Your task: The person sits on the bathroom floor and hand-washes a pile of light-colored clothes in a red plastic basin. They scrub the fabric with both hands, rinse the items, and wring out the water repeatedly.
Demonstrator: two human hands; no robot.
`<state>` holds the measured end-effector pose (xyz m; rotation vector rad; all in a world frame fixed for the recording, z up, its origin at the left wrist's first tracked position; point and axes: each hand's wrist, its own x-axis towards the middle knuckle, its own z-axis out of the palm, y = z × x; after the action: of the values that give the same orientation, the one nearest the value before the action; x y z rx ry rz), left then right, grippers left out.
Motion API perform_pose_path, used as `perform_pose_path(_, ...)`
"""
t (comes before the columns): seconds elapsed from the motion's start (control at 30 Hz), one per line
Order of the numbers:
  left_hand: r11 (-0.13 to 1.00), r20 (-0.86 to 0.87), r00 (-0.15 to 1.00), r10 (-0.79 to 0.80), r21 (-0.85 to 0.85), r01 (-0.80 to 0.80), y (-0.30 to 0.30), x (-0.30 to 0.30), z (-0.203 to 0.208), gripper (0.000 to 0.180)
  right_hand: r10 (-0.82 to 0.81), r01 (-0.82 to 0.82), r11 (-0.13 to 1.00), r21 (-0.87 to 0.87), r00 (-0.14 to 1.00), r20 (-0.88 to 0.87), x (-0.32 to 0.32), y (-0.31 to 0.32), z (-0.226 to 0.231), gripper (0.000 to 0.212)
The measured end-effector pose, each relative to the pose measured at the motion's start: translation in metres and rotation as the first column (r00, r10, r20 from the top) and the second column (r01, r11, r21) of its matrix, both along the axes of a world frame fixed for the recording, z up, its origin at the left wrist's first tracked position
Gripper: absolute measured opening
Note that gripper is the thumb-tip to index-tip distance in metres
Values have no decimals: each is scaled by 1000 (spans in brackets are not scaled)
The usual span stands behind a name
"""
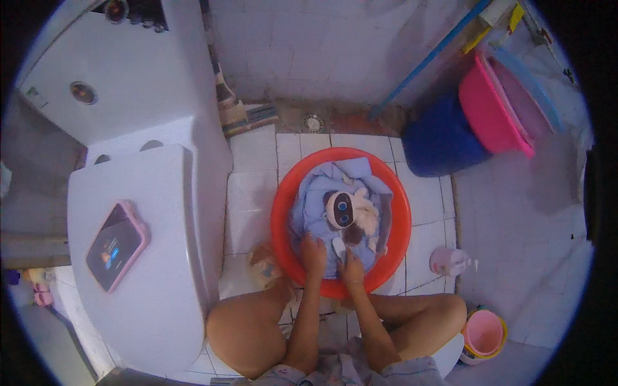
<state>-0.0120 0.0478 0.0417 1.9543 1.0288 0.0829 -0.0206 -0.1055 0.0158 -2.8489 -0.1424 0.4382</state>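
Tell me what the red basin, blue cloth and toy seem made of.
Red basin: likely plastic; its rim looks smooth and uniform. Blue cloth: fabric, matte, with soft folds. Toy: perhaps plush, its pale body matte and lumpy; its dark face is unclear.

phone [118, 246] on toilet lid [151, 309] | blue bucket [438, 145] | pink basin [487, 116] | floor drain [313, 123]

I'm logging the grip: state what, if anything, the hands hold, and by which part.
The right hand holds a small white object by its near end; the left hand touches the blue cloth, but a grip cannot be told.
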Motion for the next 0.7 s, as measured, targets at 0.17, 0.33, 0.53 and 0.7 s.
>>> perform_pose_path(0.17,989,173,985,-11,144,-14,11,15,1,31,196,-247,962,118,922,333,20,-1,19,34)
perform_pose_path(0.33,985,34,996,-86,153,80,21,19,-28,34,208,-276,796,538,961,185,75,70,25,20)
perform_pose_path(0.53,984,436,894,-108,178,32,13,-3,-70,39,330,17,752,659,855,-399,115,165,-51,30)
perform_pose_path(0.7,935,324,897,302,-282,-213,-14,-7,-56,37,419,-321,886,334,863,-283,128,177,-112,28)
